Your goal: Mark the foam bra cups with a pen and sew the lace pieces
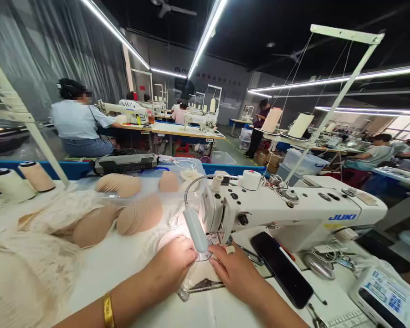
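A white sewing machine (280, 209) marked JUKI stands at the right of the worktable. A slim grey lamp (195, 230) on a bendy metal neck lights its needle area. Under the lamp, pale fabric (166, 234) lies bunched beside the machine head. My left hand (176, 262) grips the fabric left of the needle, fingers curled together, with a gold bracelet on the wrist. Close to the presser foot, my right hand (235, 269) pinches the fabric's right side between thumb and fingers. The lamp hides the needle and part of the seam.
Stacked beige foam cups (140, 214) and cream lace fabric (37, 250) lie at left. Thread cones (37, 176) stand behind them. A black phone (282, 269) rests by the machine, near a white box (386, 296) and a ruler. Co-workers sit at other machines beyond.
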Demonstrator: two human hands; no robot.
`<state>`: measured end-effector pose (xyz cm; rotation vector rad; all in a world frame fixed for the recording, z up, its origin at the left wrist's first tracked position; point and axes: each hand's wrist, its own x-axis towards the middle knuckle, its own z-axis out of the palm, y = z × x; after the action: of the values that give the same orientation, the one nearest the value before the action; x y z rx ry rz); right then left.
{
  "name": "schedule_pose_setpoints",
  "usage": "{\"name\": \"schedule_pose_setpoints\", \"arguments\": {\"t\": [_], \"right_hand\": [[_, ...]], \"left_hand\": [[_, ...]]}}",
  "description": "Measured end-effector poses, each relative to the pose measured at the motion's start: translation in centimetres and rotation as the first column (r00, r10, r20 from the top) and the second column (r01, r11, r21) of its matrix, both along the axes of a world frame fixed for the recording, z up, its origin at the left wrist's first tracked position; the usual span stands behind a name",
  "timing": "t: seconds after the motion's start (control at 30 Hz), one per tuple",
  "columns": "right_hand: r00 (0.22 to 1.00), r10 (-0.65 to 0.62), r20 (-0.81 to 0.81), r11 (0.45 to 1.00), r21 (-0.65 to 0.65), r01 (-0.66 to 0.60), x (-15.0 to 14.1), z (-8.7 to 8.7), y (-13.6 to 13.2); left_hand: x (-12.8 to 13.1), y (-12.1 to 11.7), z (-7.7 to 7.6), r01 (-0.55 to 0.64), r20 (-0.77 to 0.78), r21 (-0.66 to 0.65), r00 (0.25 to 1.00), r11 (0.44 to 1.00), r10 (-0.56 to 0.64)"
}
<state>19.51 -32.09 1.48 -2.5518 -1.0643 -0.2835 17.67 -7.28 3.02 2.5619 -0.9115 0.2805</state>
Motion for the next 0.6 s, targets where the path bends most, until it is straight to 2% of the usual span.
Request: {"name": "schedule_pose_setpoints", "arguments": {"t": [0.13, 0.33, 0.6], "right_hand": [[1.000, -0.015, -0.028, 1.000, -0.007, 0.014, 0.0, -0.3, -0.2], [0.991, -0.030, -0.131, 0.999, -0.015, 0.029, 0.1, -0.3, -0.2], [0.990, -0.005, -0.142, 1.000, 0.018, 0.008, 0.1, -0.1, -0.2]], "left_hand": [[-0.3, -0.9, -0.5, -0.038, 0.034, 0.002, 0.999, 0.999, 0.037], [-0.6, -2.4, -1.3, -0.130, 0.053, -0.082, 0.990, 0.988, 0.134], [-0.8, -2.5, -1.3, -0.168, 0.073, -0.076, 0.982, 0.983, 0.173]]}}
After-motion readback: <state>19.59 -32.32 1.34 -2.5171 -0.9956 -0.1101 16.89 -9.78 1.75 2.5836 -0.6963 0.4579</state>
